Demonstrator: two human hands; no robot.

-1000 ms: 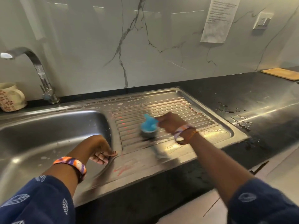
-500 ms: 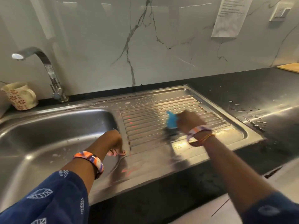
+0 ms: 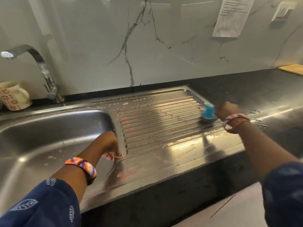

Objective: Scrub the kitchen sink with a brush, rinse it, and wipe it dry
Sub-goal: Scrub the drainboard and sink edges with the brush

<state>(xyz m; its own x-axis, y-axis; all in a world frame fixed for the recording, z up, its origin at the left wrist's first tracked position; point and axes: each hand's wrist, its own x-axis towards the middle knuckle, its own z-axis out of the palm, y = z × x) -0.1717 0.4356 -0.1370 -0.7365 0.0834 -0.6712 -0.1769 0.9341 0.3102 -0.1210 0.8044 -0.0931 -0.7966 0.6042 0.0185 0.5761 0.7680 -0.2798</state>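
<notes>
Head view: looking down at a steel sink (image 3: pixel 49 128) with a ribbed drainboard (image 3: pixel 164 125) set in a dark countertop (image 3: pixel 270 89).
Right hand: the right hand (image 3: pixel 229 112) is gripping the blue handle of the brush (image 3: pixel 208 113), fingers curled round it, at the far right end of the drainboard.
Brush: its dark bristle head is pressing on the ribs near the drainboard's right rim, just beside the wet countertop.
Left hand: the left hand (image 3: pixel 109 145) is resting on the ridge between basin and drainboard, fingers bent downward and touching the steel, holding nothing.
Surface: soapy droplets are lying along the back of the drainboard; reddish specks are showing on the ribs and near the front edge.
Surroundings: a curved faucet (image 3: pixel 41 68) is standing behind the basin, a flower-patterned mug (image 3: pixel 14 97) to its left; a paper notice (image 3: pixel 232 15) is hanging on the marble wall (image 3: pixel 98 46); a wooden board (image 3: pixel 291 69) is lying at far right.
Wrists: patterned bangles are sitting on both wrists.
</notes>
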